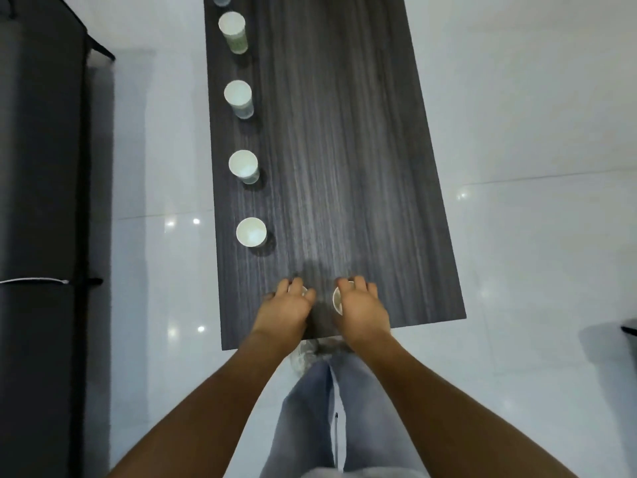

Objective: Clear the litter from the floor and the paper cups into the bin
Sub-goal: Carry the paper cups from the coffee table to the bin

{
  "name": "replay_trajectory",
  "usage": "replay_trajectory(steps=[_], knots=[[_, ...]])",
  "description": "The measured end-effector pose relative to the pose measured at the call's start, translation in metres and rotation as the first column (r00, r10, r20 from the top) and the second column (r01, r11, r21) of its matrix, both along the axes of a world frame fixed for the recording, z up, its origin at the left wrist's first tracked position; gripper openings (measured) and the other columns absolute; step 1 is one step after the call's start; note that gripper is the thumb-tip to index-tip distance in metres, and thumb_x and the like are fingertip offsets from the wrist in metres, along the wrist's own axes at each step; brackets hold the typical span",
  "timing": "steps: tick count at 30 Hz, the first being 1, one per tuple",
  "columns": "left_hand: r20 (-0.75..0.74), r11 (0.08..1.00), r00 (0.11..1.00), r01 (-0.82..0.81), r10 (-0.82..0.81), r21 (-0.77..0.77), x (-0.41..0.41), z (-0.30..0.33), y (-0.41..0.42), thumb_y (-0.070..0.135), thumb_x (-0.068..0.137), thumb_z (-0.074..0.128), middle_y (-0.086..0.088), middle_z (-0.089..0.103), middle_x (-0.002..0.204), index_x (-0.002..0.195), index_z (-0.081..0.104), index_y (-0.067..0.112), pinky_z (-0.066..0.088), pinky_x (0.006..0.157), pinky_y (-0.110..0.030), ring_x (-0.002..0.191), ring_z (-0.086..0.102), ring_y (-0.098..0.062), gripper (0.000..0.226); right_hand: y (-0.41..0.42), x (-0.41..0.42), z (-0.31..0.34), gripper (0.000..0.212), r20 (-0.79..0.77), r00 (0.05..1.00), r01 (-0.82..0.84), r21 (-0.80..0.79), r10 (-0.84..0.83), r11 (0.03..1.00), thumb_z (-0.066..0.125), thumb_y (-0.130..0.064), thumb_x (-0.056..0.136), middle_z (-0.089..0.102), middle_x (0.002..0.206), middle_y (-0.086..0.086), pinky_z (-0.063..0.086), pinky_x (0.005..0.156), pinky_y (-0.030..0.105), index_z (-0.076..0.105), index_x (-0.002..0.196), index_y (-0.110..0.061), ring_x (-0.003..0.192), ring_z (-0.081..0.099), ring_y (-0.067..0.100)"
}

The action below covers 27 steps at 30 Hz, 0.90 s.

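A long dark wood-grain table (344,150) runs away from me. Along its left edge stand several white paper cups: one nearest (251,232), one behind it (243,166), another further back (238,98) and a taller stack (233,31). At the near end my left hand (287,307) curls over a paper cup (302,290), mostly hidden under the fingers. My right hand (360,305) grips another paper cup (337,301), whose white rim shows at the left of the hand. No bin is in view.
A dark sofa (41,201) fills the left side, with a strip of glossy white tiled floor (162,270) between it and the table. More white floor lies to the right. My legs in grey jeans (331,408) stand at the table's near end.
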<state>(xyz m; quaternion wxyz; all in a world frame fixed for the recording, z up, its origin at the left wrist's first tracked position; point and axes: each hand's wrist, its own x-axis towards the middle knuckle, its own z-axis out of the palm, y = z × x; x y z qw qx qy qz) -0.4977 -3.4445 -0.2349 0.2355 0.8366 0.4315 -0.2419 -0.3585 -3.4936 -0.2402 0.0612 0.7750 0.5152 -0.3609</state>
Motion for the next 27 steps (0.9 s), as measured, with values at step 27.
replay_trajectory(steps=[27], knots=[[0.207, 0.949, 0.927, 0.299, -0.314, 0.102, 0.509, 0.155, -0.094, 0.024, 0.088, 0.06, -0.004, 0.043, 0.127, 0.129, 0.045, 0.019, 0.048, 0.082, -0.031, 0.118, 0.04, -0.021, 0.044, -0.175, 0.472, 0.165, 0.049, 0.149, 0.956, 0.237, 0.124, -0.254, 0.964, 0.062, -0.016, 0.085, 0.044, 0.128, 0.004, 0.052, 0.08, 0.035, 0.042, 0.13, -0.019, 0.115, 0.042, 0.025]])
